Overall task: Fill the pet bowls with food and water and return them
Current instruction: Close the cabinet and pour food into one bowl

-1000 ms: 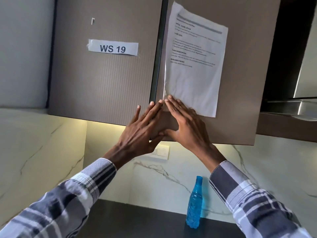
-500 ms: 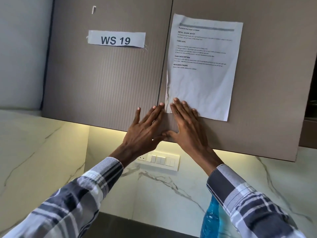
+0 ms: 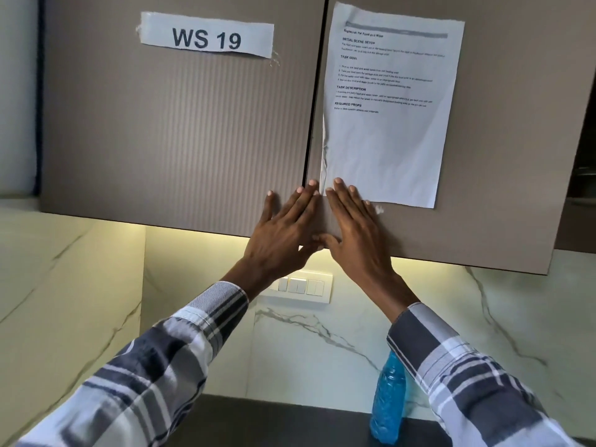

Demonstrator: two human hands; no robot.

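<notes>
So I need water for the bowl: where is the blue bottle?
In the head view the blue bottle stands low and right of centre on the dark counter against the marble wall, partly behind the right sleeve, below the switch panel.

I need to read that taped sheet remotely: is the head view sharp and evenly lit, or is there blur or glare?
Head view: the WS 19 label is crisp; the sheet shows readable headings but smeared body text. Warm under-cabinet light glows behind the left hand and right hand, without washing out. The sleeves and blue bottle at the frame bottom look soft, and wide-angle bending tilts the cabinet doors.
</notes>
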